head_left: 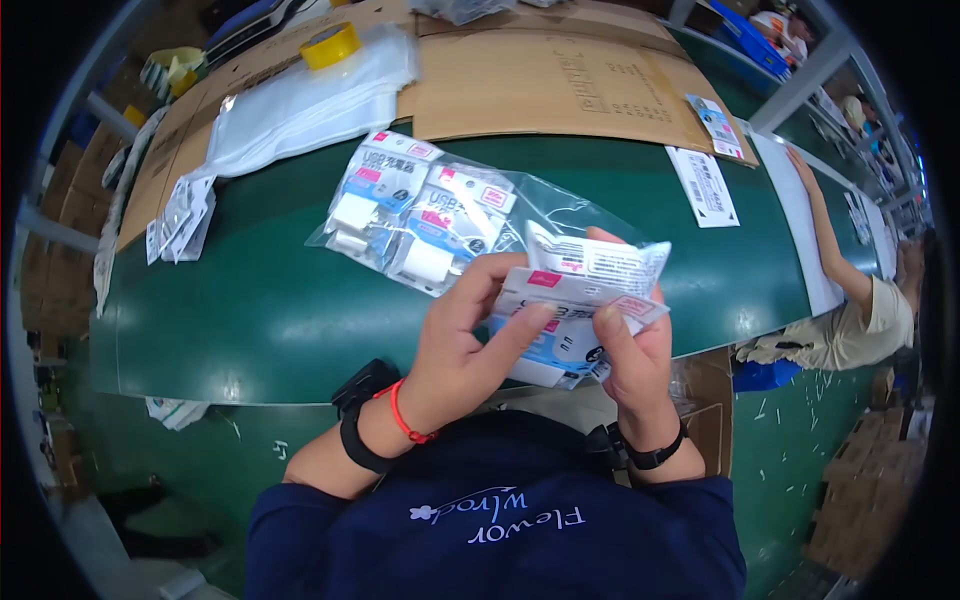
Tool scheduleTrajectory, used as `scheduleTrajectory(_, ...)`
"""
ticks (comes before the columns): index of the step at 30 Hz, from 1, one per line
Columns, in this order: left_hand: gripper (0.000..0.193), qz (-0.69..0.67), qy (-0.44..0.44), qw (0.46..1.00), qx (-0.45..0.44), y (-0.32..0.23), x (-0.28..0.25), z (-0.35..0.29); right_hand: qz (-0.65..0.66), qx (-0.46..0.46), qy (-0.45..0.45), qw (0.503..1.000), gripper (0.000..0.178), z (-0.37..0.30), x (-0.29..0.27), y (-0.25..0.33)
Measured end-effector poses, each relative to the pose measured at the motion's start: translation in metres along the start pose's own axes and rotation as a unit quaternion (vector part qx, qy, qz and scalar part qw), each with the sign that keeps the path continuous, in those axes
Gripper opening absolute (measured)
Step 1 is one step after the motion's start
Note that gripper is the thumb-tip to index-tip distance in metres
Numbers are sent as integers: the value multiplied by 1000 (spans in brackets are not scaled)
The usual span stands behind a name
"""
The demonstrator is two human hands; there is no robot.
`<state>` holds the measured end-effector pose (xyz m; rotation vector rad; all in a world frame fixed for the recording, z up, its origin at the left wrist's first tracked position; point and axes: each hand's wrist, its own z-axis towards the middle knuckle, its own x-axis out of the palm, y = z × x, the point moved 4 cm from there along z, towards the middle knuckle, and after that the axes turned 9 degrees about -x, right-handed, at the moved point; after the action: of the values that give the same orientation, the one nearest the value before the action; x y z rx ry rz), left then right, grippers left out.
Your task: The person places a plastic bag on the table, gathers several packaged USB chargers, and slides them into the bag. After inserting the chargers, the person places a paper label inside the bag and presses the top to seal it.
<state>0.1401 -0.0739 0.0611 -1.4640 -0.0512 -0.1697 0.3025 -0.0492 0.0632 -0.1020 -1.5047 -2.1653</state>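
Note:
Above the table's near edge, my left hand (455,335) and my right hand (640,360) together grip a small stack of retail packets (560,325) with white, blue and pink cards. Both thumbs press on the front packet, and the other fingers are mostly hidden behind. One more packet (595,258) in the stack leans back at the top, showing its white printed back. Just beyond my left hand, a clear plastic bag (505,185) lies on the green table with several similar packets (440,225) in or under it. White block-shaped items show through those packets.
Flattened cardboard (500,90) covers the far side. A yellow tape roll (330,46) rests on stacked clear bags (310,110) at far left. Loose packets (183,220) lie at left, a white label sheet (703,187) at right. A co-worker's arm (835,235) reaches along the right edge.

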Motion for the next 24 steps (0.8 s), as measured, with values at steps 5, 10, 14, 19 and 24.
scheduleTrajectory(5, 36, -64, 13, 996, -60, 11, 10, -2, -38, -1, -43, 998, 59, -2, 0, -9)
scheduleTrajectory(10, 34, -57, 14, 996, -65, 19, 13, -1, -39, -19, -93, 995, 52, -5, 0, -17)
scheduleTrajectory(14, 37, -5, 21, 1000, -13, 17, 11, -2, -23, 6, -92, 996, 53, -4, -1, -22)
scheduleTrajectory(19, 44, 28, 20, 997, -70, 20, 1, 0, -60, 36, -37, 997, 52, -3, -4, -20)
scheduleTrajectory(24, 45, -40, 2, 997, -68, 23, 9, 0, -33, 24, -64, 997, 53, -2, 2, -19)
